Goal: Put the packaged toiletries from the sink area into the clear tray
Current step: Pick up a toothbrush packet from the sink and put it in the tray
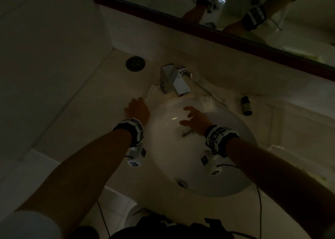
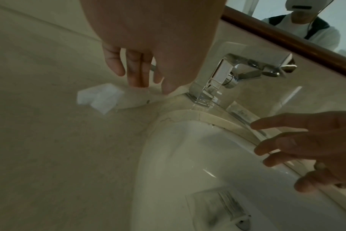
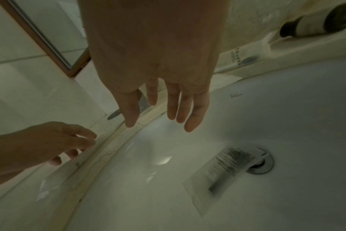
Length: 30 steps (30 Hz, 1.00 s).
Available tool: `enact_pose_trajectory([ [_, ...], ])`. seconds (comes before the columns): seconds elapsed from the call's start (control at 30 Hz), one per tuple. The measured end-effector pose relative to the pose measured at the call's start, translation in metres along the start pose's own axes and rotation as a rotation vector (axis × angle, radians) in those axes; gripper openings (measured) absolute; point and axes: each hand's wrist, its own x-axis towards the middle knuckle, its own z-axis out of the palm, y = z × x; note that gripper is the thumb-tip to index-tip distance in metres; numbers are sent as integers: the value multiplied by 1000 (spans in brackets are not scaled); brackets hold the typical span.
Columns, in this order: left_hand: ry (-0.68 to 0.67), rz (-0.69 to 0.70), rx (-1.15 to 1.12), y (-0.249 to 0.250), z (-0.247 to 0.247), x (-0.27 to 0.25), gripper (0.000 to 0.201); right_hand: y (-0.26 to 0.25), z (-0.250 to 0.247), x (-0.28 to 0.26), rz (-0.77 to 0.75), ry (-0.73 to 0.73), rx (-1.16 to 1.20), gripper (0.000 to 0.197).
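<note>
Your left hand (image 2: 140, 51) reaches down with loose, parted fingers onto a white packet (image 2: 101, 97) on the counter (image 2: 49, 148), just left of the tap (image 2: 223, 78); whether they grip it cannot be told. Your right hand (image 3: 158, 75) hangs spread and empty over the basin (image 3: 286, 117). A clear sachet (image 3: 223, 170) with print too blurred to read lies in the basin, one end at the drain (image 3: 263, 165). A dark bottle (image 1: 246, 106) lies on the counter right of the basin. A clear shape (image 1: 277, 149) at the right edge may be the tray.
</note>
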Motion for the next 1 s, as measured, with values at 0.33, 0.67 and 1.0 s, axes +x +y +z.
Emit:
enact_pose_trajectory([
  [0.33,-75,-42,104,4,-7,4,31,-1,3,-1,20,-20,-21,60],
  [0.67,-237,83,-24,13,-9,-12,30,-5,3,-4,27,-9,-17,59],
  [1.0,-469,386,-49,42,-3,-29,28,6,-7,-12,-7,-67,-162,37],
])
